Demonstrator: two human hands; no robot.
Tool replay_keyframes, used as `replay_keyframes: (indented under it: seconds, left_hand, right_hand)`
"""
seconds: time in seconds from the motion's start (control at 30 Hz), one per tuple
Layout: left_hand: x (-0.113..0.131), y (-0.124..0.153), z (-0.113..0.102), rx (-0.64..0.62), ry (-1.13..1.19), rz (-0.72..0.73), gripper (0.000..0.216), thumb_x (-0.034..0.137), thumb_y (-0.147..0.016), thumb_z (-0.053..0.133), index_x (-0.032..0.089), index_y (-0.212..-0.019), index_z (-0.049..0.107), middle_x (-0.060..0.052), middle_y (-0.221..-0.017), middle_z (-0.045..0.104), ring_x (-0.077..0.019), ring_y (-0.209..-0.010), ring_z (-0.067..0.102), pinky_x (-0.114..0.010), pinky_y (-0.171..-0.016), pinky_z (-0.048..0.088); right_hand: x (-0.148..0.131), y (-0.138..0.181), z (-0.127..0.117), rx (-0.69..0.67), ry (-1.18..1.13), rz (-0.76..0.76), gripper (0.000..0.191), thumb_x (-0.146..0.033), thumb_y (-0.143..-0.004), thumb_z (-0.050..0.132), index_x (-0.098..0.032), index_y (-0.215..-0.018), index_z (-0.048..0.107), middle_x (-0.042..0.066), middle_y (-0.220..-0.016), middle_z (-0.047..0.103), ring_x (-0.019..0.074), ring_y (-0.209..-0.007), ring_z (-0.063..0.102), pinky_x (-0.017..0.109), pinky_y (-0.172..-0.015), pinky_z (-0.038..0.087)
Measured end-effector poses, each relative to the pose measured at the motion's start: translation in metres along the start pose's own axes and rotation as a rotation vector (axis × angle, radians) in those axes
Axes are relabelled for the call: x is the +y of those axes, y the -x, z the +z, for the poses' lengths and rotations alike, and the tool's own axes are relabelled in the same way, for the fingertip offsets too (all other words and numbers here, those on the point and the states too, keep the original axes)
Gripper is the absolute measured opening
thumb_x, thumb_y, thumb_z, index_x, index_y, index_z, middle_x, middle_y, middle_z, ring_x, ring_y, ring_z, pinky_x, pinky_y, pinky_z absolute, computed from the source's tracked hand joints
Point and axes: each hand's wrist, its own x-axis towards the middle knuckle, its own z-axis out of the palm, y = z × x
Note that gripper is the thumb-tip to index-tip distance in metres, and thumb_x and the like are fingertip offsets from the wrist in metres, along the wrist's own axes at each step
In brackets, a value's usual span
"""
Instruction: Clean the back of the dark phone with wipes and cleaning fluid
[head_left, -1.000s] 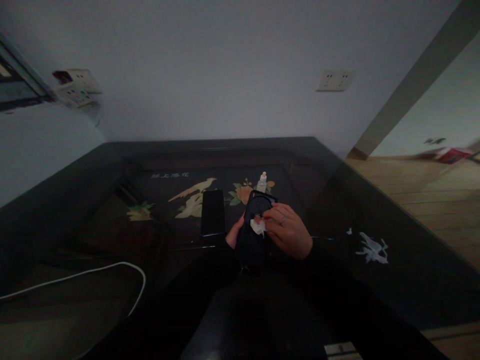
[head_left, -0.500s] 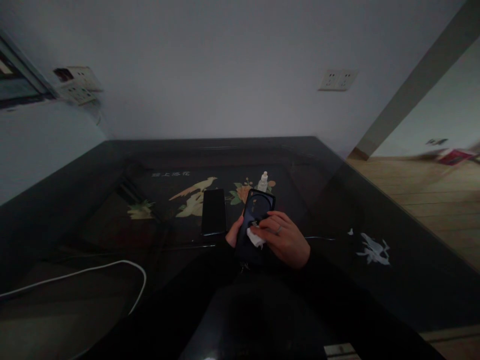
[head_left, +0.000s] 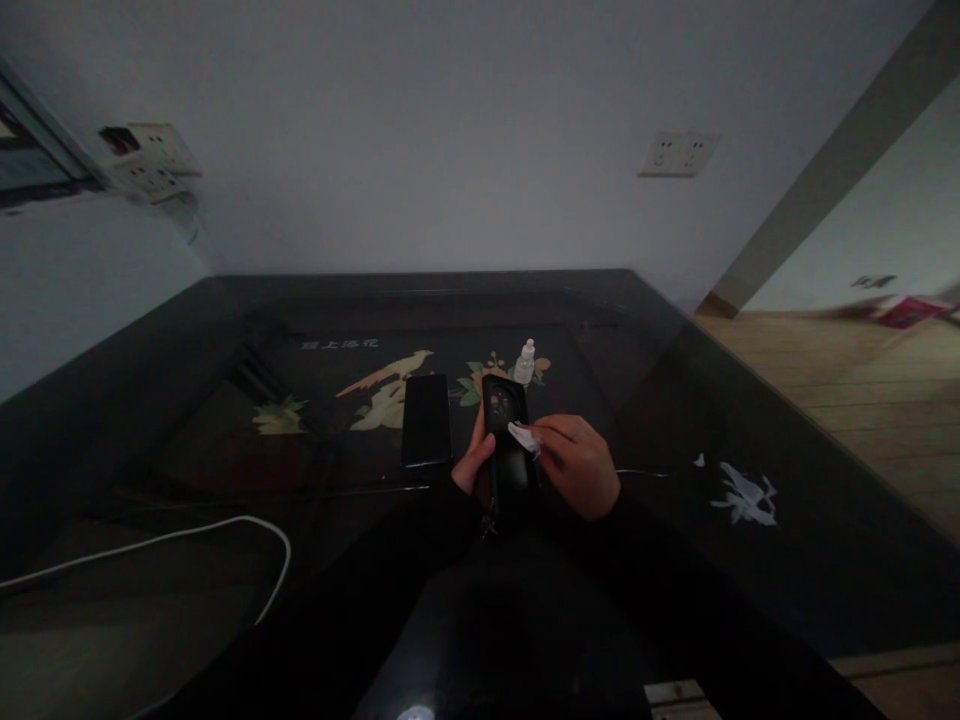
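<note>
The dark phone (head_left: 507, 455) is held tilted above the middle of the worktop (head_left: 675, 420), its long axis running from the person toward the far edge. The left hand (head_left: 471, 462) has its grip closed on the phone's left side. The right hand (head_left: 577, 462), on the phone's right, pinches a white wipe (head_left: 523, 436) against its upper face. The light is too dim to tell a phone from a bare case, and both sleeves melt into the dark.
</note>
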Motion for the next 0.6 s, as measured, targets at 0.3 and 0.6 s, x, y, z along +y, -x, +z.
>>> replay_keyframes:
  seconds: [0.3,0.6]
  left_hand:
    - [0.002,-0.001,0.000,-0.023,-0.038,0.061,0.084,0.033,-0.069,0.063,0.028,-0.138,0.016,-0.006,-0.114,0.059,-0.0242,-0.110,0.052,-0.039,-0.096,0.035]
    - [0.009,-0.004,-0.002,0.071,-0.035,0.110,0.089,0.039,-0.067,0.065,0.029,-0.139,0.014,-0.007,-0.132,0.045,-0.0265,-0.111,0.051,-0.040,-0.095,0.039]
  right_hand:
    - [-0.019,0.006,0.005,-0.160,0.042,0.116,0.023,-0.007,-0.076,0.052,-0.019,-0.092,0.064,0.004,-0.078,0.064,0.0190,-0.080,0.052,0.030,-0.071,0.037]
    - [-0.019,0.003,-0.009,-0.351,-0.097,0.300,0.011,-0.009,-0.071,0.056,-0.019,-0.071,0.063,0.001,-0.067,0.064,0.0151,-0.065,0.056,0.025,-0.062,0.037]
